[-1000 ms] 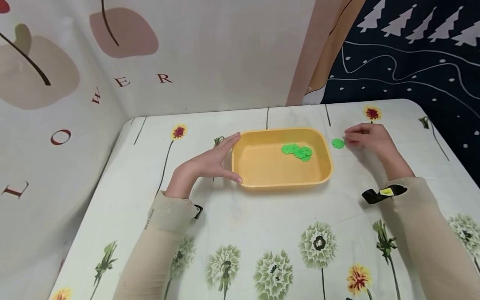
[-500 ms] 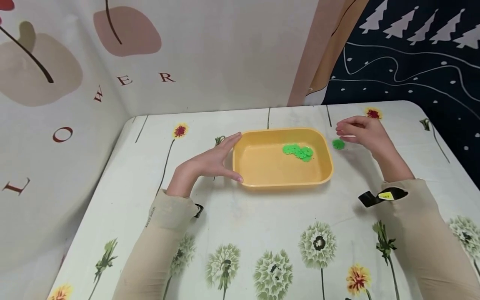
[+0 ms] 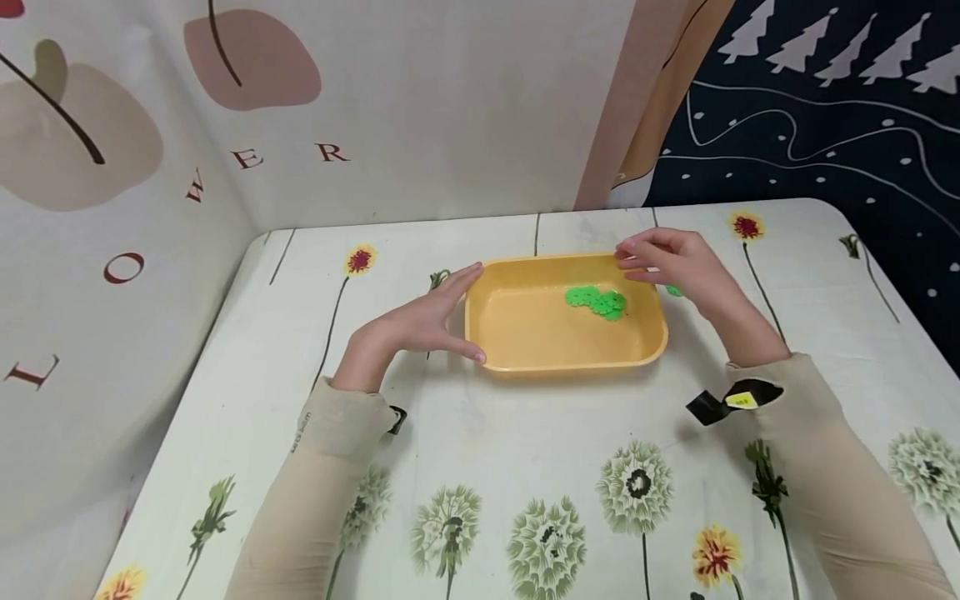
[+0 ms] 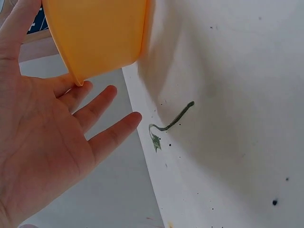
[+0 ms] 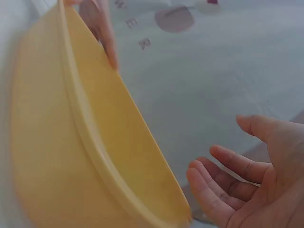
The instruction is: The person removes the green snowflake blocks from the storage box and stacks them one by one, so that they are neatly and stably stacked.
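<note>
A yellow rectangular tray point(image 3: 517, 333) rests on the table with several green scalloped discs point(image 3: 596, 302) inside, overlapping near its right end. My left hand point(image 3: 420, 325) spans the tray's left end, thumb by the front corner and forefinger by the back one. In the left wrist view its other fingers point(image 4: 114, 135) stick out straight below the rim. Over the tray's back right corner hovers my right hand point(image 3: 675, 265), fingers loosely bent. Between its thumb and fingers nothing shows in the right wrist view. A loose green disc point(image 3: 672, 291) lies right of the tray, partly hidden by this hand.
A white cloth printed with flowers covers the table point(image 3: 540, 442). Behind it hangs a pale curtain point(image 3: 450, 108) with letters and fruit shapes, and a dark cloth point(image 3: 810, 142) with trees at the right. A black strap point(image 3: 723, 404) hangs at the right wrist.
My right hand has moved left from beside the loose green disc to over the tray's right end. The disc stays where it was. My left hand and the tray have not moved.
</note>
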A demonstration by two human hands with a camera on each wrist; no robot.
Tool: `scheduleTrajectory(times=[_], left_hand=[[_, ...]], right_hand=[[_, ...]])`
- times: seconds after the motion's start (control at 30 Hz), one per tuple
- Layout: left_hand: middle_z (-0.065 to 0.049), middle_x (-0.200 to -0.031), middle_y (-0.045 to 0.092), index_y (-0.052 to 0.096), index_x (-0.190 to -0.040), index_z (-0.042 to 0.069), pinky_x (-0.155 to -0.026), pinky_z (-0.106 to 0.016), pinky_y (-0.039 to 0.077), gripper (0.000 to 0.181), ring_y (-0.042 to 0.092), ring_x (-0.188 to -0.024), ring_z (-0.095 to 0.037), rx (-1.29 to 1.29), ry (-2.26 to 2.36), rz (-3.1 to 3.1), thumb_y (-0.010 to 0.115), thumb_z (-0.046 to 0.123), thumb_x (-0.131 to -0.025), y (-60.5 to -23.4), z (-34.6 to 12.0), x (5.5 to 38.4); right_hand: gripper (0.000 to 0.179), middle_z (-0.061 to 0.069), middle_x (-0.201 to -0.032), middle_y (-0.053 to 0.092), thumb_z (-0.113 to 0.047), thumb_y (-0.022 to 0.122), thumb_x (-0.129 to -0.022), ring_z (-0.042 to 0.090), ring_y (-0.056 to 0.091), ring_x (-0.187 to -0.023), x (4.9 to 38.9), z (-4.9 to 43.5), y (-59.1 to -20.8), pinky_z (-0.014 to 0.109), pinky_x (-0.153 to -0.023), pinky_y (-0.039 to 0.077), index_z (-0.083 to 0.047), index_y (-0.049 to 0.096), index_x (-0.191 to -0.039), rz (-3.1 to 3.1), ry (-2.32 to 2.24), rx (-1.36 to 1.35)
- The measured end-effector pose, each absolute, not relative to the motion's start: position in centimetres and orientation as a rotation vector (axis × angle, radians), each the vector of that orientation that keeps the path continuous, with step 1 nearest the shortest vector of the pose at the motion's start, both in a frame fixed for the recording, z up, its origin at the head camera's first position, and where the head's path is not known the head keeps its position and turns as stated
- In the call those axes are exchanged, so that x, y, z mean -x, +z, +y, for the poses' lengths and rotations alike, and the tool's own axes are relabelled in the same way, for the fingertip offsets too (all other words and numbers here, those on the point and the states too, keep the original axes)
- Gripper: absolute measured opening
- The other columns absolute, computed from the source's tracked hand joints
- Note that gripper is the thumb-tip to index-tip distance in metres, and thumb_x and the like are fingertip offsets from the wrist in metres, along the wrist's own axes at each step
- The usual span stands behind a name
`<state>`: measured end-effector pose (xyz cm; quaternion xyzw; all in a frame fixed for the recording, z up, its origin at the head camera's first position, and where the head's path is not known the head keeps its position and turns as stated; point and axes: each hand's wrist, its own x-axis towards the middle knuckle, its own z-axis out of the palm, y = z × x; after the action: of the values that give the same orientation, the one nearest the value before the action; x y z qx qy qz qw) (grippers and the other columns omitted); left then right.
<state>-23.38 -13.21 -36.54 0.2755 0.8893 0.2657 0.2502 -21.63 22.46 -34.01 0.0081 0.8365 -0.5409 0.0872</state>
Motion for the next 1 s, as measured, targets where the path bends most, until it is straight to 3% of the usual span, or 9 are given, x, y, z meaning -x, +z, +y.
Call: scheduleTrajectory(times=[0.17, 0.27, 0.37, 0.57, 0.77, 0.9, 1.0], left_hand=[[0.006, -0.169, -0.006, -0.002, -0.162, 0.021, -0.124, -0.055, 0.019, 0.128, 0.002, -0.157, -0.024, -0.768, 0.722, 2.416, 0.087, 0.046, -0.073, -36.6, -13.2, 23.4], [0.006, -0.169, -0.006, -0.002, -0.162, 0.021, -0.124, -0.055, 0.019, 0.128, 0.002, -0.157, -0.024, -0.769, 0.727, 2.413, 0.087, 0.045, -0.073, -36.6, -13.2, 23.4], [0.006, -0.169, -0.006, -0.002, -0.162, 0.02, -0.124, -0.055, 0.019, 0.128, 0.002, -0.157, -0.024, -0.768, 0.73, 2.413, 0.087, 0.044, -0.073, -36.6, -13.2, 23.4], [0.005, -0.17, -0.006, -0.002, -0.162, 0.021, -0.124, -0.056, 0.019, 0.128, 0.002, -0.157, -0.025, -0.766, 0.737, 2.414, 0.087, 0.046, -0.073, -36.7, -13.3, 23.4], [0.005, -0.17, -0.005, -0.001, -0.162, 0.022, -0.124, -0.056, 0.019, 0.129, 0.002, -0.157, -0.025, -0.766, 0.736, 2.42, 0.088, 0.046, -0.072, -36.8, -13.4, 23.5], [0.006, -0.17, -0.004, -0.001, -0.162, 0.023, -0.124, -0.056, 0.02, 0.13, 0.004, -0.157, -0.024, -0.76, 0.744, 2.42, 0.088, 0.046, -0.071, -36.8, -13.4, 23.5], [0.006, -0.17, -0.005, -0.001, -0.162, 0.024, -0.123, -0.056, 0.02, 0.13, 0.005, -0.157, -0.024, -0.757, 0.748, 2.414, 0.089, 0.047, -0.07, -36.9, -13.4, 23.5]], right_hand=[[0.057, 0.02, -0.134, 0.06, -0.046, 0.051, -0.102, 0.014, 0.067, -0.113, 22.0, 20.3, -34.4, 0.026, -0.095, 0.055, 0.002, 0.056, -0.132, 2.41, -1.588, 0.046], [0.058, 0.023, -0.141, 0.054, -0.045, 0.048, -0.104, 0.028, 0.056, -0.131, 22.3, 19.3, -35.1, 0.039, -0.108, 0.047, 0.003, 0.054, -0.135, 2.364, -1.554, 0.098], [0.056, 0.023, -0.145, 0.052, -0.042, 0.044, -0.106, 0.033, 0.048, -0.137, 22.6, 18.5, -36.0, 0.045, -0.117, 0.039, 0.003, 0.053, -0.137, 2.348, -1.489, 0.158], [0.038, 0.02, -0.137, 0.06, -0.025, 0.052, -0.104, 0.03, 0.054, -0.119, 23.1, 17.4, -38.5, 0.034, -0.099, 0.043, 0.0, 0.06, -0.133, 2.414, -1.331, 0.271], [0.034, 0.023, -0.131, 0.062, -0.005, 0.064, -0.095, 0.035, 0.058, -0.122, 23.2, 17.0, -39.5, 0.03, -0.097, 0.048, 0.004, 0.061, -0.128, 2.411, -1.3, 0.378], [0.032, 0.023, -0.124, 0.065, 0.001, 0.069, -0.09, 0.032, 0.061, -0.108, 23.1, 16.7, -39.7, 0.018, -0.083, 0.048, 0.005, 0.065, -0.122, 2.407, -1.279, 0.4], [0.029, 0.022, -0.116, 0.067, 0.003, 0.07, -0.088, 0.028, 0.059, -0.098, 23.0, 16.6, -39.9, 0.016, -0.077, 0.048, 0.004, 0.068, -0.117, 2.401, -1.245, 0.407]])
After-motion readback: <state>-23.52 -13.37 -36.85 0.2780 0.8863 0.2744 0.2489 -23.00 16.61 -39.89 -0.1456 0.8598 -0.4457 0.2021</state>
